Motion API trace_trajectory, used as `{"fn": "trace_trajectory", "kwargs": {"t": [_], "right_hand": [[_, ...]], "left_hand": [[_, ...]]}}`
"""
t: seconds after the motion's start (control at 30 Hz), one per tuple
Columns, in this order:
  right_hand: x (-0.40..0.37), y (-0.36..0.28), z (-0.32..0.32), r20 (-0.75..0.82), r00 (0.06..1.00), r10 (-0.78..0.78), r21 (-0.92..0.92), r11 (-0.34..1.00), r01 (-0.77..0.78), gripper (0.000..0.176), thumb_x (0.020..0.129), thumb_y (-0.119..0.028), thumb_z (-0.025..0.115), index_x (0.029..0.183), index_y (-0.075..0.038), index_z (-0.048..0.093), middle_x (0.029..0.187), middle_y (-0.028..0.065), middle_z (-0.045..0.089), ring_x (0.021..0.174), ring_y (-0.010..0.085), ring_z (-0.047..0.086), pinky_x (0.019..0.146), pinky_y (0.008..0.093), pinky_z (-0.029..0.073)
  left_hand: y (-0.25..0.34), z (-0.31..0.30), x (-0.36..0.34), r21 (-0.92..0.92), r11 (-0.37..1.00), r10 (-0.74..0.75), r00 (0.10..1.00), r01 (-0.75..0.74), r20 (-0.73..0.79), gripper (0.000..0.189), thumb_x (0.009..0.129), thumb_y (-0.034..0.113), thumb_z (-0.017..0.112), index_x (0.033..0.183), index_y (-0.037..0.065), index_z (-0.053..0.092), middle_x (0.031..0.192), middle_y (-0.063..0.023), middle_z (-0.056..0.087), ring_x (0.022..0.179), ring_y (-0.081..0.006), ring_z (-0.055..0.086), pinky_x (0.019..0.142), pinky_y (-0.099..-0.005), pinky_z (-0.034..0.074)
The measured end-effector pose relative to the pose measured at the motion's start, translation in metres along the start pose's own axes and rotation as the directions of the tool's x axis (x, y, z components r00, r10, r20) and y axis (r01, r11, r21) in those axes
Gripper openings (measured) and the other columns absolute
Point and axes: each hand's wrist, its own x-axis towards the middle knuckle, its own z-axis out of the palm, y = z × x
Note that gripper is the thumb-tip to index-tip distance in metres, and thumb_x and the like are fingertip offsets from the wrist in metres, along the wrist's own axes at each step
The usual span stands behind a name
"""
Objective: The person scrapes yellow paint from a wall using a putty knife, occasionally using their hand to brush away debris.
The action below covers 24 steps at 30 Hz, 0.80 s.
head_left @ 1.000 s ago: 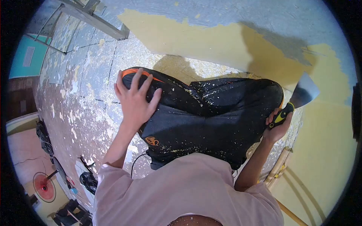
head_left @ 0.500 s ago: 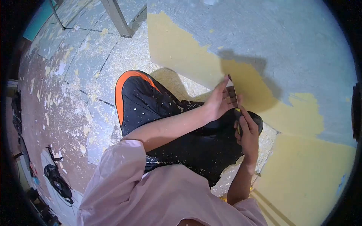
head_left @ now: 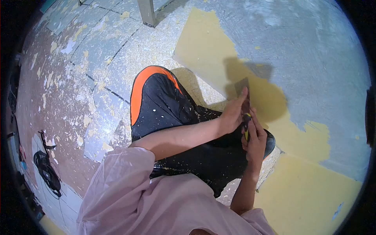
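A scraper (head_left: 242, 84) with a broad flat blade and a black-and-yellow handle is held up in front of the wall (head_left: 207, 39). My right hand (head_left: 255, 141) is closed round its handle. Higher up, my left hand (head_left: 232, 116) grips the blade, its thumb lying along the flat face; the other left fingers are mostly hidden. Behind the blade, the wall shows yellow paint with a ragged border against a bare grey area (head_left: 297, 70). Shadows of the hands and tool fall across that border.
My crossed legs in black trousers (head_left: 164, 105) with an orange stripe are dotted with flakes. Paint chips litter the tiled floor (head_left: 94, 66). A grey post or leg (head_left: 146, 13) stands at the top. A black cable bundle (head_left: 47, 168) lies at left. Yellow surface (head_left: 309, 192) continues at lower right.
The scraper has turned so its blade shows broad side instead of edge-on. My left thumb and fingers have closed onto the blade. The view has shifted slightly.
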Motion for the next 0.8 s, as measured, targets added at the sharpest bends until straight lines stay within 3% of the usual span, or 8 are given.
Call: {"fn": "trace_trajectory", "kwargs": {"t": [0.1, 0.2, 0.27, 0.37, 0.43, 0.5, 0.67, 0.8], "right_hand": [[0.008, -0.010, 0.008, 0.003, 1.000, 0.009, 0.053, 0.999, -0.009, 0.033, 0.092, -0.014, 0.049, 0.124, -0.010, 0.054, 0.066, -0.0026, 0.049, 0.051, 0.0035, 0.039, 0.045, 0.0175, 0.032], [0.023, -0.022, 0.034, 0.066, 0.997, -0.047, 0.046, 0.998, 0.044, 0.032, 0.091, -0.015, 0.050, 0.123, -0.010, 0.056, 0.065, -0.0022, 0.049, 0.051, 0.0040, 0.038, 0.045, 0.0181, 0.032], [0.022, -0.024, 0.048, 0.075, 0.992, -0.104, 0.018, 0.995, 0.103, 0.032, 0.091, -0.015, 0.051, 0.122, -0.010, 0.056, 0.065, -0.0018, 0.050, 0.051, 0.0043, 0.039, 0.045, 0.0183, 0.033], [0.019, -0.021, 0.037, 0.124, 0.979, -0.162, -0.040, 0.985, 0.168, 0.031, 0.091, -0.013, 0.050, 0.122, -0.008, 0.056, 0.069, -0.0004, 0.052, 0.052, 0.0042, 0.039, 0.045, 0.0193, 0.034], [0.010, -0.015, 0.027, 0.053, 0.995, -0.085, 0.033, 0.996, 0.084, 0.035, 0.092, -0.012, 0.048, 0.126, -0.012, 0.052, 0.066, -0.0025, 0.047, 0.043, 0.0026, 0.034, 0.035, 0.0170, 0.026], [0.010, -0.011, 0.029, 0.038, 0.998, -0.045, 0.065, 0.997, 0.043, 0.033, 0.092, -0.012, 0.048, 0.125, -0.010, 0.053, 0.068, -0.0010, 0.050, 0.046, 0.0032, 0.036, 0.039, 0.0177, 0.029], [0.007, 0.002, 0.051, -0.007, 1.000, -0.026, 0.183, 0.983, 0.027, 0.032, 0.092, -0.015, 0.050, 0.123, -0.010, 0.055, 0.067, -0.0005, 0.050, 0.047, 0.0039, 0.038, 0.040, 0.0183, 0.032], [0.019, -0.002, 0.029, 0.043, 0.999, 0.013, 0.175, 0.984, -0.020, 0.031, 0.092, -0.016, 0.050, 0.122, -0.010, 0.056, 0.067, -0.0006, 0.051, 0.049, 0.0036, 0.040, 0.042, 0.0178, 0.032]], "left_hand": [[0.003, 0.000, 0.010, 0.030, 1.000, 0.002, 0.999, -0.003, 0.035, 0.052, 0.085, 0.060, 0.044, 0.104, 0.012, 0.052, 0.084, -0.0031, 0.055, 0.073, -0.0155, 0.051, 0.075, -0.0316, 0.045], [0.035, -0.020, 0.023, 0.138, 0.990, 0.042, 0.999, -0.042, 0.004, 0.048, 0.087, 0.055, 0.046, 0.093, 0.008, 0.054, 0.077, -0.0057, 0.057, 0.072, -0.0137, 0.054, 0.065, -0.0317, 0.044], [0.047, -0.019, 0.023, -0.022, 0.981, 0.189, 0.976, -0.193, -0.112, 0.049, 0.087, 0.056, 0.046, 0.085, 0.007, 0.053, 0.069, -0.0056, 0.055, 0.062, -0.0148, 0.051, 0.060, -0.0316, 0.043], [0.040, -0.007, 0.011, 0.143, 0.988, 0.093, 0.966, -0.059, -0.243, 0.050, 0.086, 0.057, 0.047, 0.084, 0.007, 0.052, 0.068, -0.0046, 0.054, 0.056, -0.0148, 0.047, 0.059, -0.0303, 0.043], [0.025, -0.007, 0.012, 0.148, 0.983, 0.134, 0.976, -0.109, -0.170, 0.046, 0.086, 0.053, 0.051, 0.083, 0.008, 0.053, 0.069, -0.0030, 0.054, 0.057, -0.0131, 0.048, 0.057, -0.0282, 0.042], [0.021, -0.002, 0.009, -0.002, 0.981, 0.195, 0.980, -0.196, -0.029, 0.040, 0.086, 0.048, 0.055, 0.085, 0.008, 0.054, 0.068, -0.0016, 0.053, 0.059, -0.0110, 0.050, 0.057, -0.0261, 0.042], [0.030, -0.012, 0.010, 0.153, 0.981, 0.149, 0.968, -0.119, -0.202, 0.038, 0.084, 0.047, 0.058, 0.085, 0.008, 0.055, 0.065, 0.0000, 0.053, 0.052, -0.0100, 0.049, 0.050, -0.0234, 0.041], [0.022, -0.004, 0.015, 0.160, 0.971, 0.200, 0.970, -0.177, -0.140, 0.036, 0.089, 0.045, 0.052, 0.090, 0.009, 0.057, 0.069, 0.0004, 0.050, 0.061, -0.0125, 0.048, 0.059, -0.0268, 0.042]]}}
